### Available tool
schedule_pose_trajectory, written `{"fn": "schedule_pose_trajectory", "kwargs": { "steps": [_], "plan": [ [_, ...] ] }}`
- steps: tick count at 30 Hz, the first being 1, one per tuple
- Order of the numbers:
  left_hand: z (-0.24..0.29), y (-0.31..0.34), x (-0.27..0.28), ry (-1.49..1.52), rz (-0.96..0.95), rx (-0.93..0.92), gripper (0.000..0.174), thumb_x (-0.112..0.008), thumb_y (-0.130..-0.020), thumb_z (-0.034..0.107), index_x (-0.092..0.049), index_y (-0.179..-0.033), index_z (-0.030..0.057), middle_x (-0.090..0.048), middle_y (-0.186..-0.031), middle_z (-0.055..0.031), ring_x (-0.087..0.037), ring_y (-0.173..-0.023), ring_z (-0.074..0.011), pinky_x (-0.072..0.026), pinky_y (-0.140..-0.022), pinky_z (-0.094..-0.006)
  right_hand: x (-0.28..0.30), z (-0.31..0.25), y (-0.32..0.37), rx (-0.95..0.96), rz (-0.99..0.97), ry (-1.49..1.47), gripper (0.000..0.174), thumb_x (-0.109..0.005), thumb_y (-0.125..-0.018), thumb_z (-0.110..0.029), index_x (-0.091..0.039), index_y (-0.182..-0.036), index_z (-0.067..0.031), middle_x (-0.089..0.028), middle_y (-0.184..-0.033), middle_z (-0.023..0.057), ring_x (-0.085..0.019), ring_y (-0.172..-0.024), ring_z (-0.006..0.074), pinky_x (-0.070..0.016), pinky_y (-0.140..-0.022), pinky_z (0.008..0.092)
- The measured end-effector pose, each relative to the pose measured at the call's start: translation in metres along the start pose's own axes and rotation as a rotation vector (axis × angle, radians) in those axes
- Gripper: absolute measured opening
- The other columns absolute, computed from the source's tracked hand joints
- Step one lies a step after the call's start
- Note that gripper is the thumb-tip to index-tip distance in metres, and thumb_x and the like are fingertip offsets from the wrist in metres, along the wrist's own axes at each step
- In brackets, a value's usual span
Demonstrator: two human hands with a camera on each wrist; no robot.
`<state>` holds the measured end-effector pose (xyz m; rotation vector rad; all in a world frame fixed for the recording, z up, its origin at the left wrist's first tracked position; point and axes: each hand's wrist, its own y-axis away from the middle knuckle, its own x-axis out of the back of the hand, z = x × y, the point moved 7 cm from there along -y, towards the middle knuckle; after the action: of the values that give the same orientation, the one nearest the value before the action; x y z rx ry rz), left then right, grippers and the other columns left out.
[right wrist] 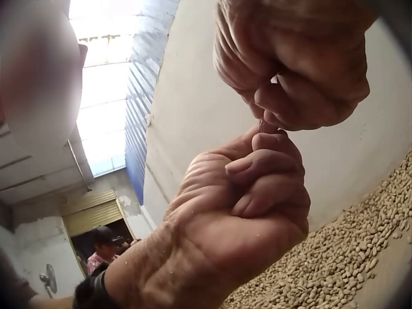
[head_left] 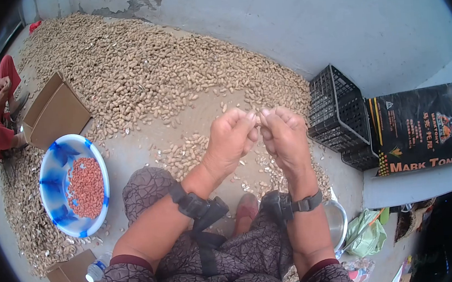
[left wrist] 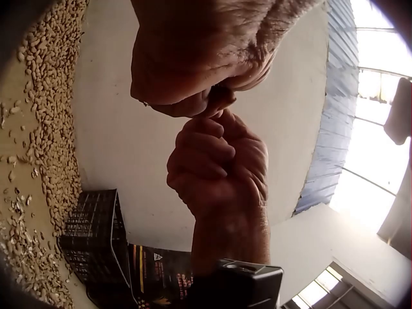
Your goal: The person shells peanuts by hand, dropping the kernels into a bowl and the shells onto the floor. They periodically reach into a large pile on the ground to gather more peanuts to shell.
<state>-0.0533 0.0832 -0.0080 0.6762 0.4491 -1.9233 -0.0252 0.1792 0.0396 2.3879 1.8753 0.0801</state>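
Both left hand (head_left: 231, 138) & right hand (head_left: 286, 135) pinch 1 peanut (head_left: 257, 120), fingers curled, above peanut pile (head_left: 137, 68).

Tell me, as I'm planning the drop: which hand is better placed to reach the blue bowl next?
Left, probably: left hand and right hand both pinch the peanut, but the blue bowl lies on the left side.

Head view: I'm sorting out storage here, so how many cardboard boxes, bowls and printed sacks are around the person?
Cardboard boxes: 2
Bowls: 2
Printed sacks: 1
Total: 5
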Motion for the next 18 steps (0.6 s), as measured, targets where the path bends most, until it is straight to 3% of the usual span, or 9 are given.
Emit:
{"fn": "schedule_pose_trajectory", "kwargs": {
  "steps": [2,4,8,10,14,18],
  "plan": [
    [-0.005,-0.002,0.0,0.059,0.001,0.088,0.018,-0.049,-0.088,0.02,-0.052,-0.079,0.005,-0.05,-0.059,0.0005,-0.038,-0.041,-0.002,-0.0285,-0.035,-0.015,-0.003,0.001,0.001,-0.013,-0.005,0.014,0.014,-0.056,-0.082,-0.012,-0.052,-0.073,-0.0023,-0.05,-0.058,0.0003,-0.039,-0.045,0.0018,-0.0287,-0.038,0.0156],
    [-0.005,-0.004,0.002,0.062,0.041,0.138,0.023,-0.047,-0.089,0.024,-0.053,-0.078,0.0046,-0.047,-0.057,0.0015,-0.036,-0.039,-0.0017,-0.0268,-0.033,-0.0149,-0.012,-0.017,0.006,0.221,-0.012,0.091,0.012,-0.057,-0.081,-0.01,-0.052,-0.074,-0.0014,-0.054,-0.061,0.0025,-0.043,-0.048,0.0022,-0.0315,-0.039,0.0154],
    [0.001,-0.002,0.004,0.085,-0.011,0.172,0.027,-0.046,-0.089,0.027,-0.054,-0.079,0.004,-0.046,-0.056,0.0019,-0.034,-0.038,-0.0014,-0.0257,-0.032,-0.0146,-0.01,-0.013,0.005,0.235,-0.012,0.234,0.01,-0.057,-0.08,-0.007,-0.052,-0.075,0.0,-0.056,-0.063,0.0041,-0.046,-0.05,0.0044,-0.0359,-0.042,0.0176],
    [0.0,-0.001,-0.001,0.068,-0.054,0.219,0.029,-0.047,-0.089,0.031,-0.054,-0.079,0.004,-0.047,-0.057,0.0015,-0.035,-0.039,-0.0016,-0.0259,-0.033,-0.0146,-0.006,-0.02,0.005,0.482,0.027,0.41,0.009,-0.057,-0.079,-0.006,-0.053,-0.076,0.0009,-0.057,-0.063,0.004,-0.048,-0.052,0.006,-0.0391,-0.046,0.0203],
    [-0.003,-0.001,-0.002,0.022,-0.045,0.198,0.026,-0.048,-0.089,0.029,-0.053,-0.08,0.0047,-0.048,-0.059,0.0008,-0.035,-0.04,-0.0013,-0.0259,-0.034,-0.0146,-0.002,-0.022,0.009,0.442,0.071,0.403,0.009,-0.057,-0.079,-0.005,-0.053,-0.074,0.0013,-0.057,-0.062,0.0044,-0.049,-0.054,0.0068,-0.0402,-0.049,0.0222],
    [-0.001,0.0,-0.005,0.044,-0.103,0.08,0.017,-0.051,-0.088,0.021,-0.052,-0.082,0.0045,-0.051,-0.062,-0.0008,-0.037,-0.042,-0.0016,-0.027,-0.035,-0.0147,0.002,-0.021,0.009,0.418,0.111,0.334,0.012,-0.055,-0.08,-0.006,-0.052,-0.07,0.0,-0.053,-0.058,0.0023,-0.045,-0.051,0.0047,-0.0362,-0.045,0.0201]
  ]
}}
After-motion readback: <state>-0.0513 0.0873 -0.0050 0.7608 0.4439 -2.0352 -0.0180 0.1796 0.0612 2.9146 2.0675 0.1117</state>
